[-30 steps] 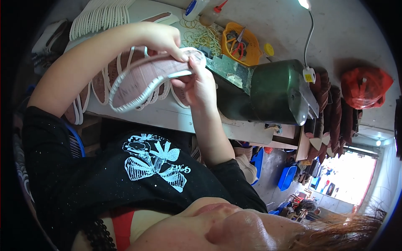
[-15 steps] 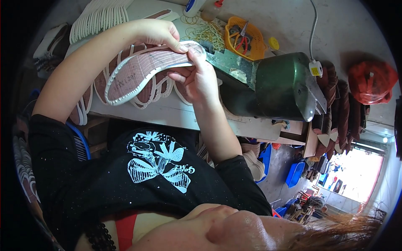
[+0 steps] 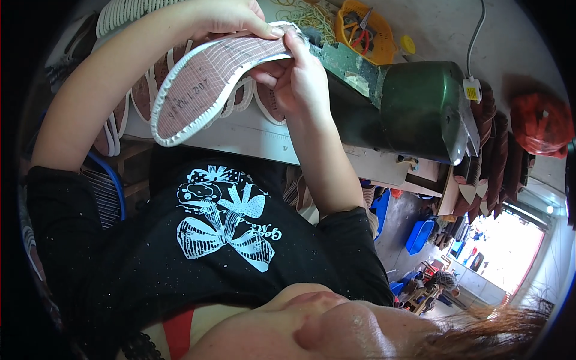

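Observation:
A reddish-brown shoe insole [image 3: 201,84] with pale stripes and a white ribbed edging is held up in front of me, its wide end toward my lower left. My left hand [image 3: 243,17] pinches the narrow end from above, thumb on the edging. From below, my right hand [image 3: 300,78] grips the same end, thumb on the upper face and the other fingers curled beneath. Just right of that end stands a green sewing machine [image 3: 420,111]. More insoles [image 3: 270,105] with white edging lie on the table [image 3: 240,141] behind it.
A yellow basket [image 3: 384,53] holds scissors [image 3: 363,24], beside tangled yellow thread [image 3: 312,19]. White-edged pieces [image 3: 129,13] stand stacked at far left. Brown shoe parts [image 3: 493,144] and a red plastic bag [image 3: 543,123] are at right. A blue-framed chair [image 3: 105,189] stands lower left.
Both hands keep their pinch on the insole's narrow end. Hands and insole sit slightly higher and farther right in view; the machine and basket have shifted right as my view moved.

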A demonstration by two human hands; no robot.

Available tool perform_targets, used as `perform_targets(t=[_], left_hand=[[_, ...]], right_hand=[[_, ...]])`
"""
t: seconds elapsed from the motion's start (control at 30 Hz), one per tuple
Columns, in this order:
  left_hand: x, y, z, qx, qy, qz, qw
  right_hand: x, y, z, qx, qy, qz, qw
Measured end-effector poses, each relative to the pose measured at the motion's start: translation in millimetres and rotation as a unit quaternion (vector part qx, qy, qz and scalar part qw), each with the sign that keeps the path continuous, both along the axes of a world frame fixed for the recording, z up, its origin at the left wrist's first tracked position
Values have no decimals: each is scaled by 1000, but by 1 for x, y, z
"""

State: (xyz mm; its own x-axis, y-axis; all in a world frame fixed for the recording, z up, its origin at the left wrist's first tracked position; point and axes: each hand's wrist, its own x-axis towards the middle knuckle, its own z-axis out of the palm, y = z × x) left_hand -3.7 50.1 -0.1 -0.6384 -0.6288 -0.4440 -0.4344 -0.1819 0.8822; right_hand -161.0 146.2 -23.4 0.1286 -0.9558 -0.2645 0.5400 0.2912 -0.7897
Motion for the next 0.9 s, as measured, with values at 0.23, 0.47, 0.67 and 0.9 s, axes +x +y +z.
perform_targets(t=[0.23, 0.47, 0.67, 0.9], left_hand=[[-6, 11, 10, 44, -6, -18, 999], [-19, 14, 30, 15, -132, 6, 991], [-23, -2, 18, -60, -110, -17, 992], [-14, -42, 3, -180, -175, 30, 968]], right_hand=[[-4, 1, -3, 3, -66, -14, 998], [-44, 48, 8, -2, 106, 126, 986], [-55, 77, -15, 21, 65, -22, 997], [-26, 37, -19, -14, 26, -31, 999]])
